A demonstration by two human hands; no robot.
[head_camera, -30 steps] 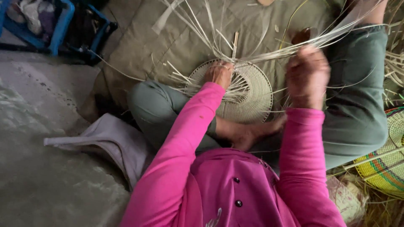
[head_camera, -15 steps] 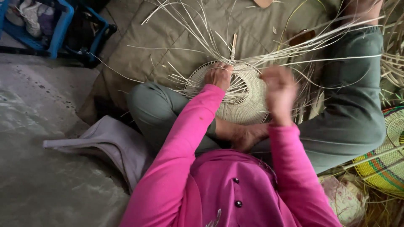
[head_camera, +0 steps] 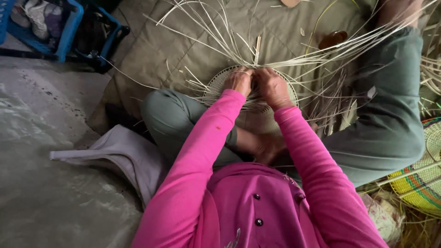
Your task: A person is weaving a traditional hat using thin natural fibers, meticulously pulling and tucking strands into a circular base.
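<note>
A round woven straw mat (head_camera: 219, 88), pale and half finished, rests on my lap over my grey-green trousers (head_camera: 386, 124). Long loose straw strands (head_camera: 321, 55) fan out from its far rim. My left hand (head_camera: 239, 80) and my right hand (head_camera: 272, 87) sit side by side on the mat's far edge, both with fingers curled around strands at the rim. Pink sleeves cover both arms. My bare foot (head_camera: 266, 147) shows under the mat.
An olive quilted cushion (head_camera: 183, 41) lies beyond my knees. A blue plastic stool (head_camera: 69, 32) stands at the top left. A grey cloth (head_camera: 115, 151) lies on the concrete floor at my left. A colourful woven basket (head_camera: 420, 183) sits at the right edge.
My right hand came down from the raised bundle of strands at the right and joined the left hand at the mat's rim. The left hand shifted slightly forward.
</note>
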